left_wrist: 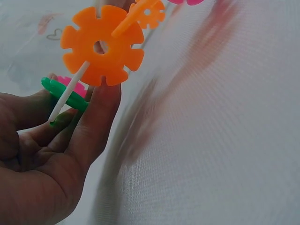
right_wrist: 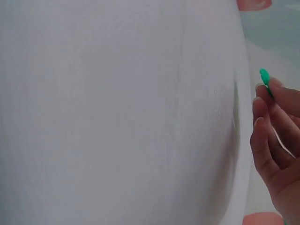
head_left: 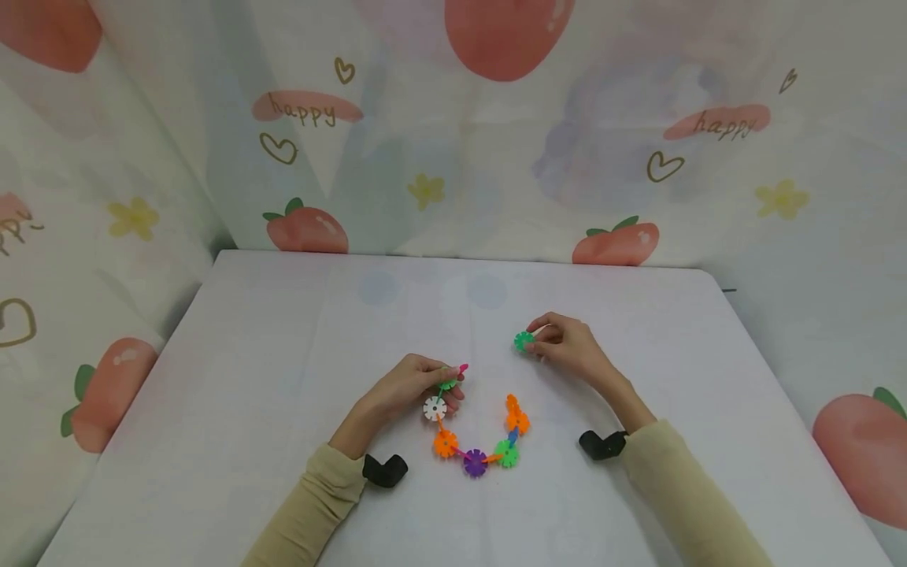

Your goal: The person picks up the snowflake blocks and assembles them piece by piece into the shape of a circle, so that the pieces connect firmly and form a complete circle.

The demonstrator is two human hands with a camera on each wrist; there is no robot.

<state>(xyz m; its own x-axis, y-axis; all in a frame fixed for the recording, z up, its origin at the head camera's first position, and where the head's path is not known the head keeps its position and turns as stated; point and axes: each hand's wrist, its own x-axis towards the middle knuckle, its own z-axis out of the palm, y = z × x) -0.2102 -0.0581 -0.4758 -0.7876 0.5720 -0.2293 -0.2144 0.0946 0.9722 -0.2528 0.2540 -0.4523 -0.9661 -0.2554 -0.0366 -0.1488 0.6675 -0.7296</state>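
Note:
A curved chain of notched plastic discs (head_left: 475, 463) in orange, purple, green, white, blue and pink hangs from or lies by my left hand (head_left: 414, 382). Thumb and fingers of that hand pinch a green disc (left_wrist: 65, 95) near the chain's end, where a pink disc (head_left: 463, 368) sticks out past the fingertips. In the left wrist view an orange disc (left_wrist: 101, 47) slots into a white one seen edge-on. To the right and farther back, my right hand (head_left: 570, 344) pinches a single loose green disc (head_left: 523, 341) by its edge, apart from the chain.
A white cloth covers the table (head_left: 283, 339). Patterned cloth walls (head_left: 468, 157) with strawberries and hearts rise at the back and sides. Black wrist-worn pieces (head_left: 386, 471) sit by both sleeve cuffs.

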